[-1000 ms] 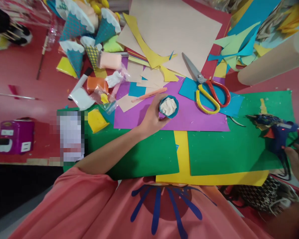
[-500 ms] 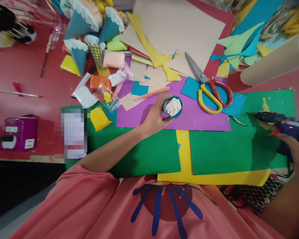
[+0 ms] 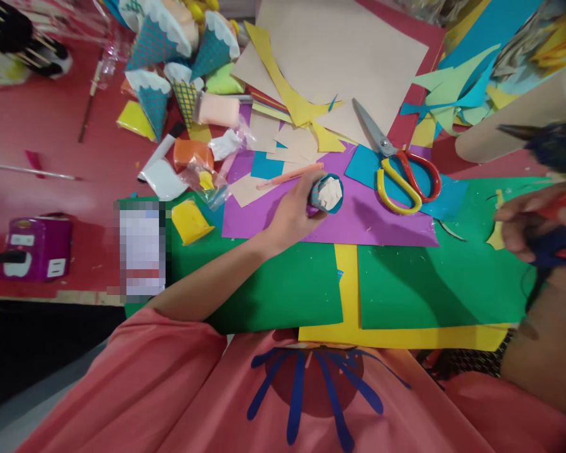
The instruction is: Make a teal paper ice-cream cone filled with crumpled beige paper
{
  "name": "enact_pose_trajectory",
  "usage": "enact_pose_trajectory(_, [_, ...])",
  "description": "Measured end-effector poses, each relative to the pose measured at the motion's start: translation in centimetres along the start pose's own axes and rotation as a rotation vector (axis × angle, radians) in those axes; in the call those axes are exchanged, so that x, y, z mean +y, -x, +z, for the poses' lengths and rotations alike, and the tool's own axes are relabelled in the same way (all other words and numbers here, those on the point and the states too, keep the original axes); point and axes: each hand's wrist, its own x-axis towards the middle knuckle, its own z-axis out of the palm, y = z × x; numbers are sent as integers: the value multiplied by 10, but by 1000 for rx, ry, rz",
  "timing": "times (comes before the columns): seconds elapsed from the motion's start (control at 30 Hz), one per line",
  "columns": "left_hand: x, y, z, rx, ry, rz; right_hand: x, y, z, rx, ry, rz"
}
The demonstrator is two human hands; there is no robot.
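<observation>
My left hand (image 3: 295,207) is wrapped round a small blue paper cone (image 3: 317,192), whose open top faces up and shows crumpled white stuffing (image 3: 331,193). It is over the purple sheet (image 3: 382,220). At the right edge, my right hand (image 3: 531,217) grips a dark blue glue gun (image 3: 559,242), its nozzle pointing left above the green sheet (image 3: 481,277). Scissors (image 3: 385,151) with red and yellow handles lie between the hands, blades open. An orange pen (image 3: 290,176) rests just behind my left hand.
Finished cones (image 3: 153,100) and clay packets (image 3: 217,110) lie at the back left. A purple box (image 3: 36,248) and a blurred-out phone (image 3: 142,251) are on the left. A cardboard tube (image 3: 500,126) and paper scraps (image 3: 446,91) are at the right.
My right hand has lifted the glue gun off the green sheet and its nozzle is now higher up. The cone in my left hand has tilted slightly, showing more of its side.
</observation>
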Motion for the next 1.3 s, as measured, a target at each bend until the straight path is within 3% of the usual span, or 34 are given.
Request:
enact_pose_trajectory(0.07, [-1,0,1,1,-2,3,-3,-2,27,-192,-77,84])
enact_pose_trajectory(0.2, [2,0,1,-17,12,-46,11,-3,76,-462,-146,74])
enact_pose_trajectory(0.27, [3,1,1,-32,1,-66,24,-5,91,-598,-176,55])
enact_pose_trajectory(0.33, [3,1,0,-40,-15,-84,36,-7,97,-640,-184,43])
enact_pose_trajectory(0.57, [5,1,-4,-82,11,-52,51,-5,105,-558,-260,63])
enact_pose_trajectory(0.7, [20,-1,-12,-171,142,-43,51,2,118,-407,-371,87])
enact_pose_trajectory(0.8, [32,-3,-15,-249,194,-67,55,5,126,-334,-341,117])
enact_pose_trajectory(0.9, [38,-4,-11,-285,99,-54,60,7,132,-293,-242,22])
enact_pose_trajectory(1.0, [41,-3,-3,-290,41,-13,61,9,139,-300,-97,-78])
enact_pose_trajectory(1.13, [47,-3,5,-272,38,55,58,11,146,-265,-47,-76])
enact_pose_trajectory(1.3, [60,-7,1,-194,-43,-59,57,12,148,-158,-79,-105])
